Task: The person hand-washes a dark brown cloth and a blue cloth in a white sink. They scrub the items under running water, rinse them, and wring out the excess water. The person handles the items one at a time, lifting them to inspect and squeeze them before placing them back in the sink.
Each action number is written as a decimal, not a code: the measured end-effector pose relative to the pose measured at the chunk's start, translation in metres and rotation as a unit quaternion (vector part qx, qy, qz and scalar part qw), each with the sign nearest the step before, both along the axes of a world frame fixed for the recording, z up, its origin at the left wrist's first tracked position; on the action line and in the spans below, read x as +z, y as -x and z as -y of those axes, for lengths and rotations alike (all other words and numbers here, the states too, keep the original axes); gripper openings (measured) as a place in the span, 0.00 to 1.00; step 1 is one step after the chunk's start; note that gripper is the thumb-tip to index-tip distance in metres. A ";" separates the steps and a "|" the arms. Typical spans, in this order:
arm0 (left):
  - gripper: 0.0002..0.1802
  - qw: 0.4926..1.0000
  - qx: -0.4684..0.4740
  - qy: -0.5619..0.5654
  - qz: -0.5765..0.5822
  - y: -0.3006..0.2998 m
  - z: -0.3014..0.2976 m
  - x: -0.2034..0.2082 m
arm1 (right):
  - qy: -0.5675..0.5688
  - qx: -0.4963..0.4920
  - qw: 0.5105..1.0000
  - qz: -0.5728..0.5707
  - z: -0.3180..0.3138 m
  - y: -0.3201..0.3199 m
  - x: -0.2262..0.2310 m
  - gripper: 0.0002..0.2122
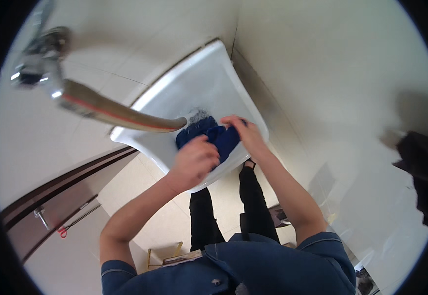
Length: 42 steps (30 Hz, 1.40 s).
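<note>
Two hands work a dark blue cloth (209, 133) in a white basin (194, 83), under the mouth of a curved metal spout (120, 114) that comes from a tap (39, 59) on the tiled wall (332, 64). The left hand (194, 162) is closed in a loose fist, bunching the near part of the cloth. The right hand (243, 132) lies over the far part, fingers bent and pressing down on it. The cloth rests in the basin's middle, just below the spout. Whether water runs cannot be told. To do the step well, judging from this view: keep the cloth low inside the basin, rub fold against fold, and keep both wrists clear of the spout.
</note>
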State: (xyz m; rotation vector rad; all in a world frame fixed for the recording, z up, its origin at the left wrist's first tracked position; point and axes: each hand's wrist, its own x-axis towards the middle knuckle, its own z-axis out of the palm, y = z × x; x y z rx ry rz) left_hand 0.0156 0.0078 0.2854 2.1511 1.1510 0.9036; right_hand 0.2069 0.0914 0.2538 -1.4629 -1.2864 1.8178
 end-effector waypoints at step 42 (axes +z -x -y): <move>0.30 0.937 0.308 0.073 -0.149 0.099 -0.104 0.268 | -0.506 -0.193 0.840 -0.034 0.128 -0.102 0.466 0.13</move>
